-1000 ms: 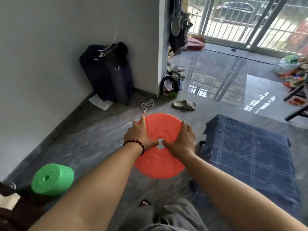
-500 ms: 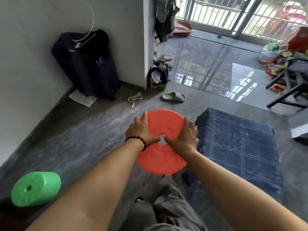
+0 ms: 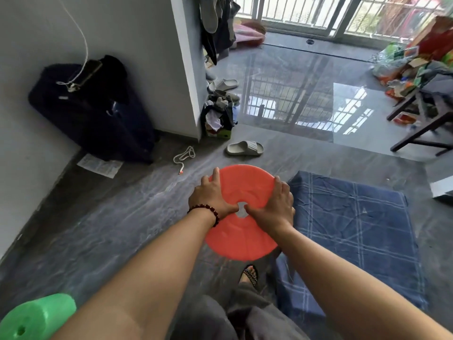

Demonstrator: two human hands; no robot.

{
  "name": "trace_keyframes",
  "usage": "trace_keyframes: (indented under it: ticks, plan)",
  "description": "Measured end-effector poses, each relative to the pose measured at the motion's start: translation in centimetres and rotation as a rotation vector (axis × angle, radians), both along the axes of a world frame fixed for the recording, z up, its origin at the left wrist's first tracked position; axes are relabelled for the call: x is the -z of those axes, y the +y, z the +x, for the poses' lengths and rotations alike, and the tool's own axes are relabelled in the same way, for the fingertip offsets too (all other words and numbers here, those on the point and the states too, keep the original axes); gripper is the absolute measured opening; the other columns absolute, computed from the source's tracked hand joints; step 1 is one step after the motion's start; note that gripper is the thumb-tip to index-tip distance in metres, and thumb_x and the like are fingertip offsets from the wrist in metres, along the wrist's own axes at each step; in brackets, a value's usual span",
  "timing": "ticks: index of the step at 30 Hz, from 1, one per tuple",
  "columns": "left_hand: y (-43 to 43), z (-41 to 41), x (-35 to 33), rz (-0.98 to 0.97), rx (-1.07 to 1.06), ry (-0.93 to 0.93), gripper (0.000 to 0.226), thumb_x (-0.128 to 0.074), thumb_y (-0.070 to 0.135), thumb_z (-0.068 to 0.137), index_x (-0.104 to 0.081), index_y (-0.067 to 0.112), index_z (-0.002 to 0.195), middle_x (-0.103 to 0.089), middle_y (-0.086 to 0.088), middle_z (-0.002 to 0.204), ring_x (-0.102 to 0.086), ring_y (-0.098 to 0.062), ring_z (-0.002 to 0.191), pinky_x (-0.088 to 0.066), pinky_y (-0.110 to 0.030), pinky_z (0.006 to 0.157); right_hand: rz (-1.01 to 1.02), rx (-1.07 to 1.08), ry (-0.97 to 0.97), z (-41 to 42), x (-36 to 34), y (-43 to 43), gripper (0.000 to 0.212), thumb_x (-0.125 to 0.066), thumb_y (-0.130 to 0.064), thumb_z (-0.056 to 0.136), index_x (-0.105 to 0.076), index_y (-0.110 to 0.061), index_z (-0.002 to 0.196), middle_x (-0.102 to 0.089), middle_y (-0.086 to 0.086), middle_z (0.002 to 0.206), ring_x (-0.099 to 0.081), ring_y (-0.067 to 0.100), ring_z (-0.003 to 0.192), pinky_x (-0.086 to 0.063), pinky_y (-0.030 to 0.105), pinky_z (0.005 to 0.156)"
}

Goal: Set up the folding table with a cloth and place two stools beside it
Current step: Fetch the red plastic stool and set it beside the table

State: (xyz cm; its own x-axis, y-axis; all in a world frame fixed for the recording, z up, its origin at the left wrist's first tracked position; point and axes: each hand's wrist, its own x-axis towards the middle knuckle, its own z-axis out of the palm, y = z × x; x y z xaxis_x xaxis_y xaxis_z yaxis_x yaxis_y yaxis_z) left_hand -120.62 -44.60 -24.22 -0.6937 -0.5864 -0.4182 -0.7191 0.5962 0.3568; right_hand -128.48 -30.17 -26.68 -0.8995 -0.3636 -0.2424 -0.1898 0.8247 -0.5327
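Note:
An orange round stool [image 3: 241, 238] with a hole in the middle of its seat is held above the grey floor, just left of the low table. My left hand [image 3: 210, 196] grips the seat's left side, thumb at the hole. My right hand [image 3: 274, 204] grips its right side, thumb also at the hole. The folding table [image 3: 348, 241] stands to the right, covered by a blue checked cloth. A green stool [image 3: 36, 317] lies on its side at the bottom left. The orange stool's legs are hidden under the seat.
A dark suitcase [image 3: 90, 109] leans on the wall at left, with a paper [image 3: 99, 165] and a white cord [image 3: 183, 157] on the floor nearby. A grey slipper [image 3: 245, 148] lies ahead. A cluttered dark wooden table [image 3: 421, 111] stands at far right. My sandalled foot [image 3: 248, 276] is below the stool.
The view has swung left to right and forward: the green stool has slid toward the bottom left corner. Both hands keep the same grip on the orange stool beside the table.

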Motion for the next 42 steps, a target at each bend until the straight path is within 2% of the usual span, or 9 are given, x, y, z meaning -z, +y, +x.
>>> trace_keyframes:
  ticks: [10, 15, 20, 23, 26, 30, 36, 42]
  plan:
    - [-5.5, -6.4, 8.2, -0.006, 0.045, -0.045, 0.118, -0.068, 0.066, 0.060, 0.004, 0.032, 0.146, -0.027, -0.005, 0.143, -0.041, -0.029, 0.123, -0.043, -0.039, 0.088, 0.045, 0.064, -0.047, -5.6, 7.5, -5.2, 0.112, -0.073, -0.060, 0.060, -0.011, -0.022, 0.145, -0.024, 0.000, 0.145, -0.026, 0.027, 0.133, -0.032, 0.051, 0.102]
    - [-7.3, -9.0, 15.7, 0.009, 0.044, -0.077, 0.119, -0.069, 0.063, 0.061, 0.008, 0.032, 0.146, -0.021, -0.003, 0.144, -0.036, -0.028, 0.124, -0.044, -0.042, 0.088, 0.045, 0.170, -0.079, -7.2, 14.6, -7.6, 0.112, -0.076, -0.058, 0.057, -0.015, -0.022, 0.145, -0.025, 0.001, 0.146, -0.024, 0.025, 0.135, -0.031, 0.050, 0.103]
    - [-7.9, -11.2, 24.2, 0.028, 0.068, -0.111, 0.120, -0.069, 0.063, 0.061, 0.009, 0.031, 0.146, -0.009, -0.004, 0.150, -0.030, -0.028, 0.131, -0.041, -0.040, 0.094, 0.072, 0.231, -0.101, -8.8, 22.8, -8.5, 0.110, -0.077, -0.053, 0.059, -0.016, -0.023, 0.145, -0.025, -0.001, 0.147, -0.022, 0.023, 0.137, -0.029, 0.047, 0.107]
    - [-8.0, -12.5, 28.8, 0.034, 0.074, -0.095, 0.124, -0.069, 0.065, 0.062, 0.010, 0.022, 0.148, -0.007, -0.005, 0.152, -0.027, -0.027, 0.135, -0.039, -0.041, 0.098, 0.075, 0.229, -0.096, -10.2, 27.4, -8.3, 0.110, -0.078, -0.051, 0.059, -0.017, -0.021, 0.146, -0.025, 0.001, 0.148, -0.024, 0.025, 0.137, -0.028, 0.045, 0.108]
    - [-7.6, -13.3, 33.3, 0.046, 0.045, -0.081, 0.125, -0.068, 0.067, 0.062, 0.007, 0.015, 0.148, -0.009, -0.008, 0.153, -0.026, -0.028, 0.135, -0.037, -0.041, 0.101, 0.083, 0.227, -0.087, -11.4, 31.7, -8.4, 0.110, -0.078, -0.050, 0.059, -0.018, -0.020, 0.146, -0.027, 0.001, 0.148, -0.026, 0.025, 0.137, -0.028, 0.046, 0.109]
    - [-7.3, -13.7, 39.1, 0.024, 0.101, -0.137, 0.123, -0.066, 0.067, 0.065, 0.005, 0.011, 0.148, -0.014, -0.008, 0.151, -0.030, -0.029, 0.132, -0.039, -0.042, 0.098, 0.102, 0.220, -0.110, -11.6, 37.6, -7.9, 0.110, -0.078, -0.050, 0.059, -0.018, -0.021, 0.146, -0.028, -0.001, 0.148, -0.027, 0.023, 0.137, -0.028, 0.056, 0.108]
    - [-5.7, -13.7, 46.9, -0.012, 0.144, -0.242, 0.121, -0.066, 0.063, 0.068, 0.004, 0.004, 0.147, -0.016, -0.009, 0.151, -0.036, -0.031, 0.128, -0.040, -0.042, 0.096, 0.159, 0.177, -0.119, -10.7, 46.2, -6.4, 0.110, -0.076, -0.051, 0.062, -0.016, -0.017, 0.147, -0.025, 0.001, 0.150, -0.028, 0.024, 0.135, -0.034, 0.047, 0.104]
    - [-4.6, -13.0, 54.2, 0.014, 0.109, -0.277, 0.121, -0.067, 0.064, 0.069, 0.004, 0.003, 0.147, -0.018, -0.009, 0.149, -0.036, -0.031, 0.127, -0.042, -0.042, 0.092, 0.186, 0.122, -0.139, -10.6, 53.3, -5.5, 0.112, -0.076, -0.050, 0.062, -0.012, -0.018, 0.148, -0.024, 0.000, 0.150, -0.025, 0.024, 0.136, -0.034, 0.048, 0.102]
